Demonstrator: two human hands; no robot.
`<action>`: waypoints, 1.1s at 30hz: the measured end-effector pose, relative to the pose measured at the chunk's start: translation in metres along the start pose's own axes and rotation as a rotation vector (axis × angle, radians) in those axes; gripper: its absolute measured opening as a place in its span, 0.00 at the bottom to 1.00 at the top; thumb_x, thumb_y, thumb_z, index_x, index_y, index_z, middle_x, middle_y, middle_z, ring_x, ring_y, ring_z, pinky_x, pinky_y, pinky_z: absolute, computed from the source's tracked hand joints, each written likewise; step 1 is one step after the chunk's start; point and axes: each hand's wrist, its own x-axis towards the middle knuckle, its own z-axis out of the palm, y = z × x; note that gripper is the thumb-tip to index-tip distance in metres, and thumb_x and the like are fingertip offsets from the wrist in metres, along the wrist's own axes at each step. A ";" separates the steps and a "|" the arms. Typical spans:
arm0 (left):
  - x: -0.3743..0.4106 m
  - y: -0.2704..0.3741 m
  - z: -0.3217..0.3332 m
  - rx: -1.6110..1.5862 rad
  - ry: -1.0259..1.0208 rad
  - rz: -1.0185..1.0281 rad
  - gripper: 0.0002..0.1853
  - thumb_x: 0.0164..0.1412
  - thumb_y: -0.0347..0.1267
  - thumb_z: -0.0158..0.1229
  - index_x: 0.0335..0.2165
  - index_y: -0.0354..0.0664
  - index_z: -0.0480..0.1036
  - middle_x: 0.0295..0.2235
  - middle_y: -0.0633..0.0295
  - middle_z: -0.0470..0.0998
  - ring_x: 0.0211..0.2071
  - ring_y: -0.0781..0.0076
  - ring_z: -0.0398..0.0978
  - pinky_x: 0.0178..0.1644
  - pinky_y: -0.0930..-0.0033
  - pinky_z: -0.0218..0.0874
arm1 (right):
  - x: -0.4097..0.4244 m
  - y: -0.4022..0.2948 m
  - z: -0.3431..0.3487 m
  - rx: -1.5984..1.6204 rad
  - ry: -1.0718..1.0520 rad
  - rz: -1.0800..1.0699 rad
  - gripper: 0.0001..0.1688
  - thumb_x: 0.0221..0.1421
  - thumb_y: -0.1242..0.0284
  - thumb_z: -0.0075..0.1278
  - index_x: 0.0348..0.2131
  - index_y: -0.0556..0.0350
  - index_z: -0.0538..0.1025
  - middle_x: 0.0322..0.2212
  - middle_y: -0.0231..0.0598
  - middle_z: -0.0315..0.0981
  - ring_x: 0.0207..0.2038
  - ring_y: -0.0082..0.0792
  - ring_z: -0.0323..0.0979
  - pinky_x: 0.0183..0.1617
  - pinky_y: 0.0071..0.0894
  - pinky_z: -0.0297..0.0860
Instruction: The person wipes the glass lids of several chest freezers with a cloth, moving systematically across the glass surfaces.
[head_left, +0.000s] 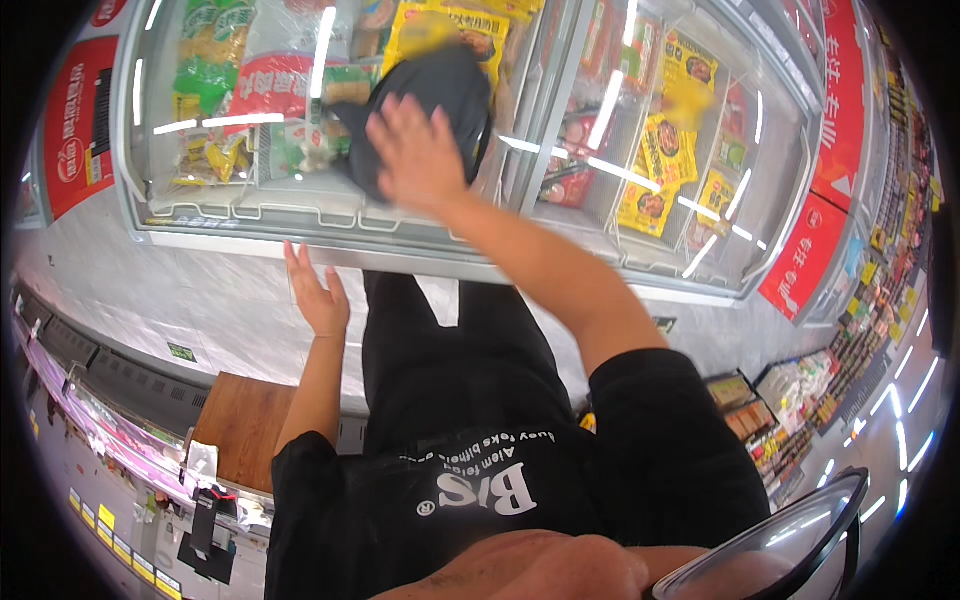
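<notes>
My right hand (420, 154) holds a black cloth (450, 82) against the glass lid (300, 169) of a chest freezer, its palm down and fingers spread. The hand and the cloth are slightly blurred. Through the glass I see yellow food packets (487, 41) beyond the cloth and a red-and-white bag (270, 90) to its left. My left hand (319, 296) has nothing in it. Its fingers point up at the freezer's front rim (390, 255), and I cannot tell whether the fingertips touch it.
A metal divider (551, 112) separates the lid from the right section, where more yellow packets (667, 150) lie. Red panels (802, 255) flank the freezer. Behind me are a wooden counter (236, 427) at left and stocked shelves (795, 420) at right.
</notes>
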 end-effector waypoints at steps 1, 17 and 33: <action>0.002 0.012 0.001 0.001 -0.003 0.013 0.29 0.70 0.29 0.50 0.66 0.28 0.60 0.71 0.36 0.53 0.70 0.35 0.54 0.71 0.49 0.51 | -0.020 -0.017 0.005 0.136 -0.020 -0.073 0.48 0.51 0.54 0.60 0.68 0.44 0.65 0.73 0.44 0.49 0.75 0.47 0.46 0.74 0.63 0.46; 0.069 0.176 0.058 -0.465 -0.020 0.239 0.27 0.68 0.32 0.53 0.61 0.30 0.66 0.67 0.34 0.59 0.68 0.34 0.59 0.69 0.44 0.53 | -0.144 0.145 -0.028 -0.220 0.051 0.530 0.45 0.60 0.56 0.51 0.60 0.83 0.66 0.71 0.63 0.48 0.73 0.61 0.49 0.71 0.71 0.51; 0.167 0.336 0.204 -0.316 -0.090 0.508 0.27 0.66 0.34 0.55 0.59 0.29 0.68 0.66 0.38 0.64 0.65 0.33 0.63 0.69 0.46 0.54 | -0.005 0.295 -0.080 -0.140 0.475 0.342 0.37 0.57 0.57 0.55 0.62 0.48 0.73 0.67 0.44 0.62 0.69 0.45 0.60 0.68 0.63 0.56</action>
